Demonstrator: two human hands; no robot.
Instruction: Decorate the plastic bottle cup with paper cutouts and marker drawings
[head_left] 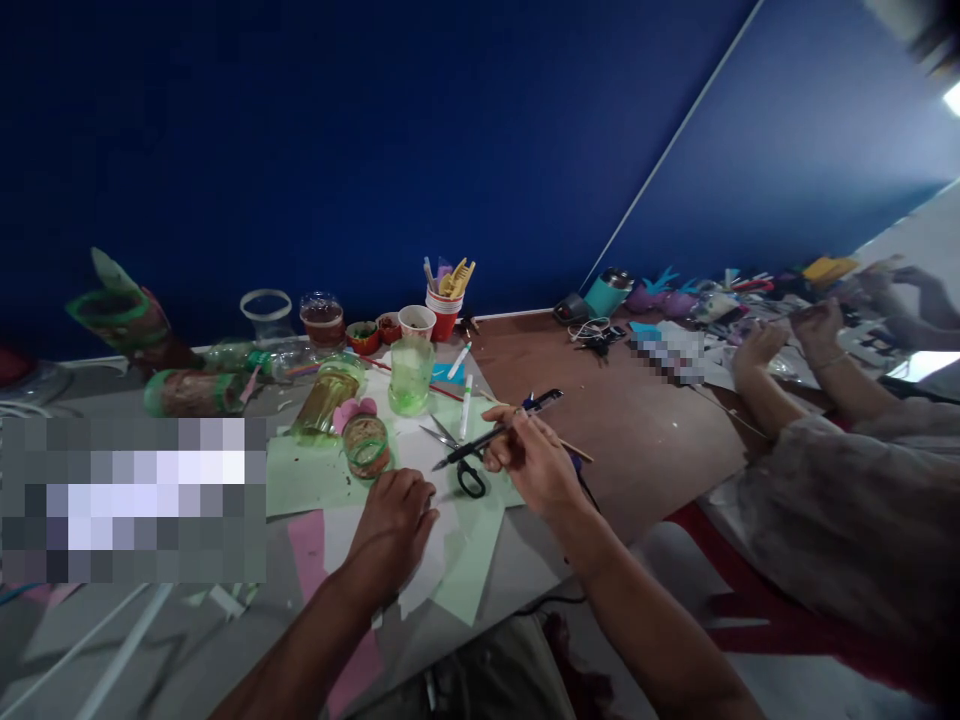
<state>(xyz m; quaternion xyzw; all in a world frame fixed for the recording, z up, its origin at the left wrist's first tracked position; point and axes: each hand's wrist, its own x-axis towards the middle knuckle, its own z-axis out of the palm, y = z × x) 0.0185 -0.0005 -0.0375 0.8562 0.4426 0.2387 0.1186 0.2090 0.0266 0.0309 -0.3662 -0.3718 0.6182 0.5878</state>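
My right hand (529, 460) grips a black pen (471, 447), its tip tilted down to the left over the papers. Below the pen lies a pair of scissors (471, 480) with black handles. My left hand (397, 515) rests on white paper (431, 560), fingers curled together; whatever may be under them is hidden. Just beyond it stands a small brown-filled cup (367, 447) with a green rim and pink petal shapes. Near it are a green translucent cup (411, 375) and a tilted, yellow-green cut bottle (328, 400).
Red cups (445, 318) holding yellow utensils stand by the blue wall. Green-trimmed bottle planters (195, 393) lie at left. Markers (466, 405) rest on green sheets (480, 570). At right, another person's hands (761, 355) are over a cluttered table, near a teal tumbler (607, 292).
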